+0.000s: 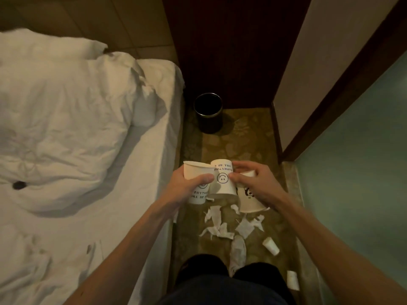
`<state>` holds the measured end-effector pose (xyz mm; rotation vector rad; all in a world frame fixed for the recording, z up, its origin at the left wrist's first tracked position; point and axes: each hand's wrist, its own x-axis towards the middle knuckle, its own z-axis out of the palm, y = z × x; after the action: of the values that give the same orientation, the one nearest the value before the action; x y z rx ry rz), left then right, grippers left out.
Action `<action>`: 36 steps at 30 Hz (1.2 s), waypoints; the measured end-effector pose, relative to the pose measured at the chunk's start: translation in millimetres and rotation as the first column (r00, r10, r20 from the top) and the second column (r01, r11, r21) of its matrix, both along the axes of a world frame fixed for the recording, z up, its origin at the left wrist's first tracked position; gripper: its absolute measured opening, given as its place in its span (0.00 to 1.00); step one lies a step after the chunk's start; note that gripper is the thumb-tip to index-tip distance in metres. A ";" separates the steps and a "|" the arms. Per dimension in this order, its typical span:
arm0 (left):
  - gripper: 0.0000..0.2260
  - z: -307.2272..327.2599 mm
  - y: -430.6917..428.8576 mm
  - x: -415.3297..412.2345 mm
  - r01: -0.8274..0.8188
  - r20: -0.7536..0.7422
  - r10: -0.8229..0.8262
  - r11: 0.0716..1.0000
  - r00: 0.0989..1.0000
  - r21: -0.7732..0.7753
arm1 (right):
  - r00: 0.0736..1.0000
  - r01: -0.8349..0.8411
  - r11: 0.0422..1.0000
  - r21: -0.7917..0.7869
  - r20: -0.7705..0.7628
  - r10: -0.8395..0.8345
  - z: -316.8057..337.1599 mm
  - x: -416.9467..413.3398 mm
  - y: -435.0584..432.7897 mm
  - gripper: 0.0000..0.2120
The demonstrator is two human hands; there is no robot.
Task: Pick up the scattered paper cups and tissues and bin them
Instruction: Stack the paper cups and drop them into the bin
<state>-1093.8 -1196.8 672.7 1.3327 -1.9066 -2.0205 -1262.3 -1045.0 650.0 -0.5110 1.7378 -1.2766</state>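
Knees [226,280] in dark trousers, crouched at the lower edge. Bed [88,128], white rumpled bedding, along the left. Floor [242,139], patterned carpet, a narrow strip between bed and wall. Bin [208,113], dark, round, upright, open-topped, well ahead beside the bed corner; nothing can be made out inside. Left hand [189,183]: fingers wrapped round the left cup [196,170], mouth up, part text "…RYTH… / …LL BE…". Right hand [253,181]: thumb and fingers pinching the middle cup [222,181], inverted, with a smiley face and upside-down text "EVERYTH… / WILL BE…". Third cup [251,199], also inverted, sits under the right palm, black cartoon figure, lettering too small to read; its grip cannot be told. All three touch, held above the floor. Two loose cups [271,245] [293,280] lie on their sides to the right. Tissues [222,225], torn white scraps, lie scattered below the hands. Step judged: gathering cups, none binned yet. Next calls for nesting or securing the three, carrying them forward over the bin, then returning for the rest.
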 end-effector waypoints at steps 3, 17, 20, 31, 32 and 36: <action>0.37 8.1 -26.3 -21.2 -0.063 0.005 0.063 0.998 0.998 -0.023 | 0.998 -0.055 0.998 -0.006 -0.016 0.055 8.7 -26.4 -38.2 0.17; 0.34 -36.5 -238.0 -143.0 -0.164 -0.074 0.188 0.955 0.979 0.248 | 0.997 -0.008 0.987 0.163 -0.079 0.021 -30.2 -141.1 -260.5 0.16; 0.35 -50.6 -295.9 -181.9 -0.100 -0.039 0.111 0.971 0.993 0.216 | 0.996 0.065 0.956 0.287 -0.081 -0.044 -52.2 -164.7 -307.4 0.11; 0.31 -110.5 -443.2 -347.1 0.046 0.149 -0.097 0.950 0.984 0.309 | 0.929 0.124 0.942 0.311 0.297 -0.221 -113.5 -290.0 -409.0 0.16; 0.29 -124.3 -453.3 -364.1 0.062 0.168 -0.115 0.955 0.979 0.291 | 0.928 0.117 0.943 0.312 0.303 -0.215 -127.0 -305.2 -419.2 0.16; 0.30 -203.0 -497.0 -426.9 0.058 0.201 -0.101 0.976 0.974 0.209 | 0.929 0.102 0.942 0.320 0.309 -0.206 -203.5 -367.7 -466.6 0.16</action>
<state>-1520.8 -1693.9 469.7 1.6007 -1.9073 -2.2461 -1630.0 -1511.7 446.5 0.0264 1.6579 -1.1042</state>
